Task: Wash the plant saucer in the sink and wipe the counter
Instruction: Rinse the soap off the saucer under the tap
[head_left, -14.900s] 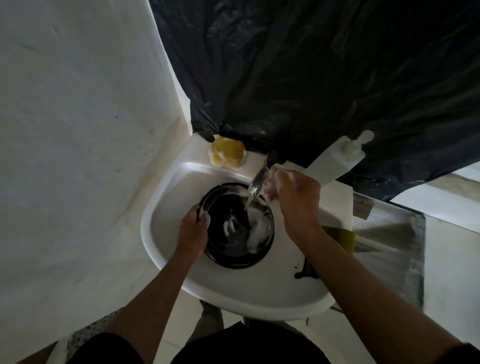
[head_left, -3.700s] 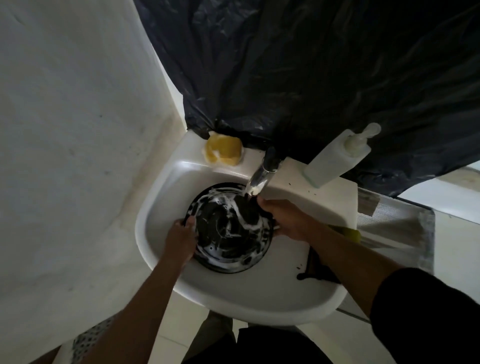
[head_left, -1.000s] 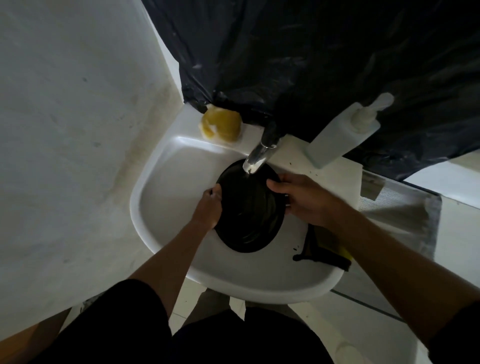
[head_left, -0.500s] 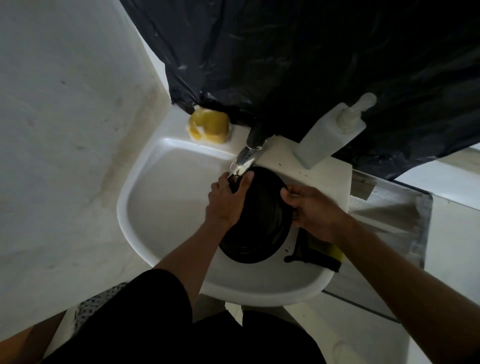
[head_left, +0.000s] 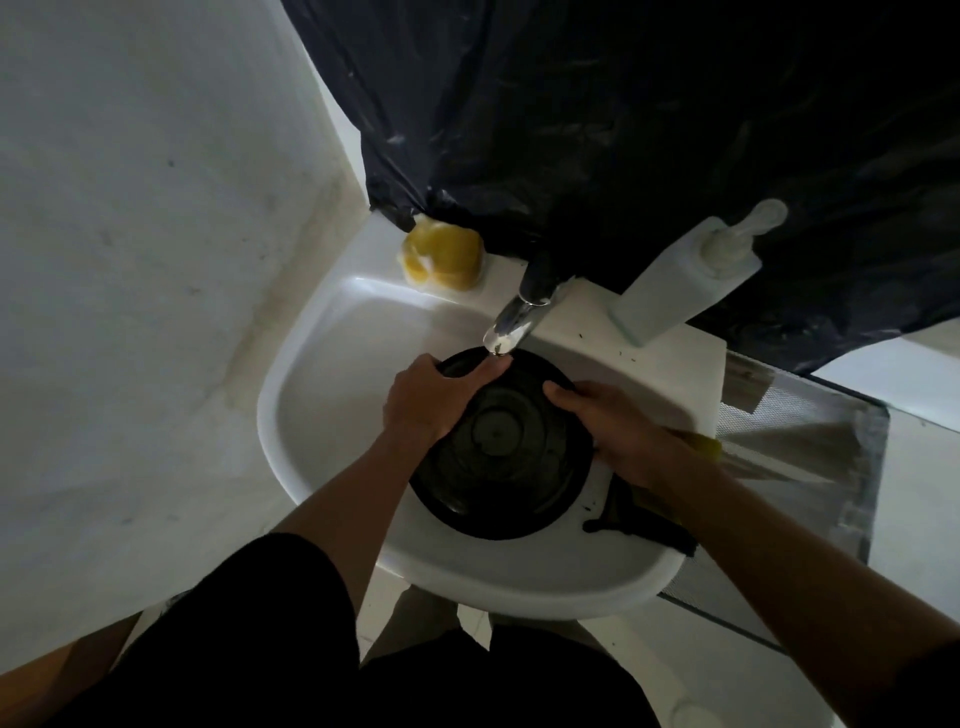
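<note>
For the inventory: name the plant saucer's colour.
The saucer is black, seen best in the head view.

The left half of the white ceramic sink (head_left: 332, 395) lies bare. The round black plastic saucer (head_left: 498, 467) fills the rest, with the chrome tap spout (head_left: 514, 317) overhanging its far rim. A yellow sponge (head_left: 441, 257) and a pale pump bottle (head_left: 680, 280) occupy the back ledge.

Left hand (head_left: 431, 402), right hand (head_left: 621, 431) side by side, fingers curled, gripping.

A: Below the chrome tap (head_left: 511, 322)?
B: Round black plastic saucer (head_left: 501, 457) over the white ceramic sink (head_left: 332, 467); left hand (head_left: 431, 402) grips its far-left rim, right hand (head_left: 618, 426) its right rim. Yellow sponge (head_left: 441, 260), back ledge.
</note>
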